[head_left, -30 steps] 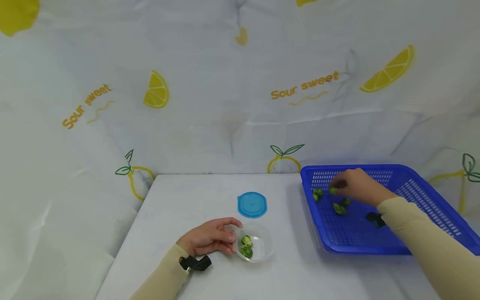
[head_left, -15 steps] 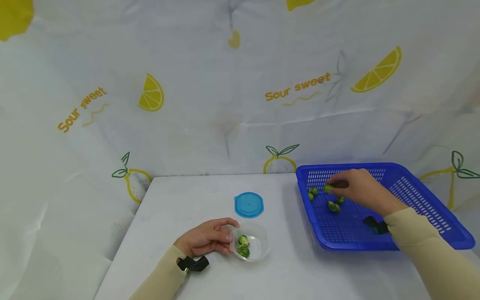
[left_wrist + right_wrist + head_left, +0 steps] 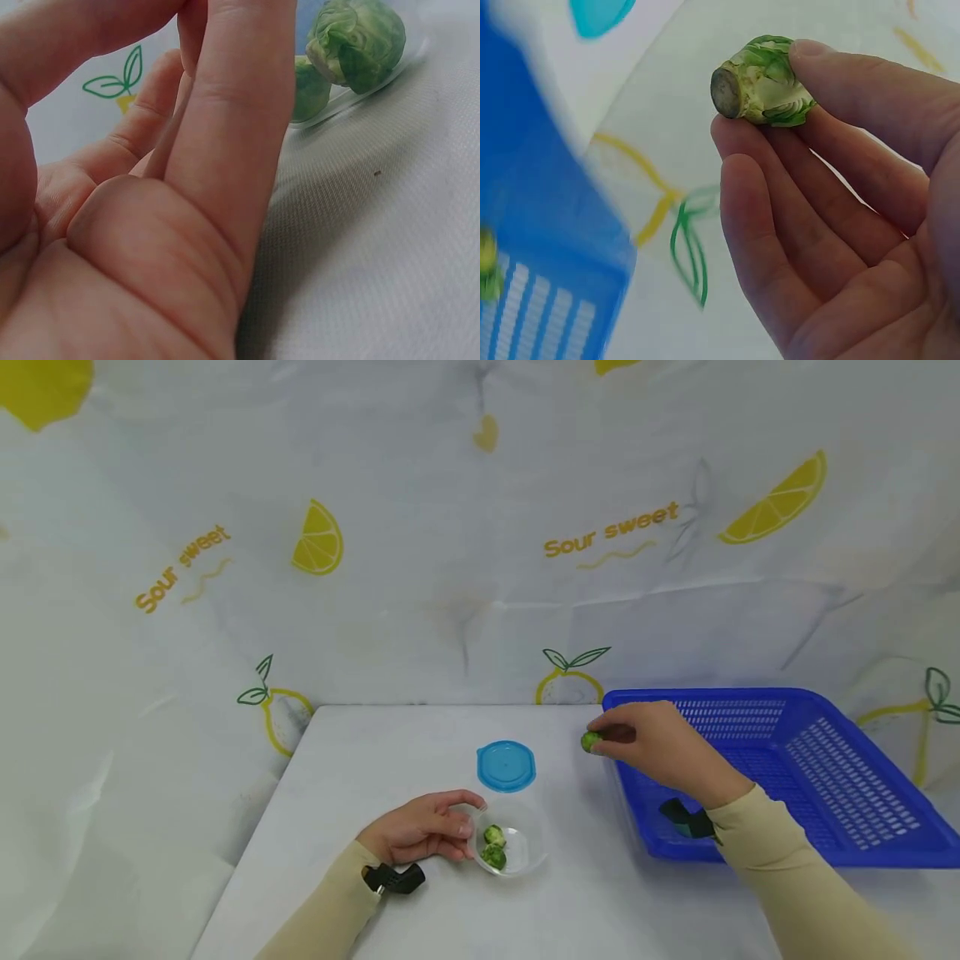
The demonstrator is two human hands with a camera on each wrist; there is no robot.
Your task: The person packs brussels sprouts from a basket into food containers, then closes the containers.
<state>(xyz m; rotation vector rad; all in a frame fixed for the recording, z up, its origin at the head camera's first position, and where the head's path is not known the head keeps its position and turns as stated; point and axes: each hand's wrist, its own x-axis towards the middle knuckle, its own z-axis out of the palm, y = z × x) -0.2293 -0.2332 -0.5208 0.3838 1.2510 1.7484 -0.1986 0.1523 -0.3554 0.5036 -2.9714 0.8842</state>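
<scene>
Between thumb and fingertips my right hand (image 3: 667, 750) pinches a Brussels sprout (image 3: 590, 742), just past the near-left rim of the blue basket (image 3: 765, 860). The right wrist view shows this sprout (image 3: 769, 82) with its cut stem end facing out. My left hand (image 3: 416, 828) grips the left rim of a small clear plastic container (image 3: 528, 853) on the white table. Two Brussels sprouts (image 3: 493, 857) lie inside that container, towards its left side. In the left wrist view the sprouts (image 3: 360, 45) show beyond the fingers.
A blue lid (image 3: 506, 766) lies flat behind the container. At the right the slotted blue basket stands on the table; its left part, hidden behind my right hand, holds a sprout (image 3: 487, 262) seen in the right wrist view. A lemon-print sheet (image 3: 420, 610) hangs behind.
My right hand has lifted a Brussels sprout out of the basket and carried it left past the rim. The left hand stays on the container.
</scene>
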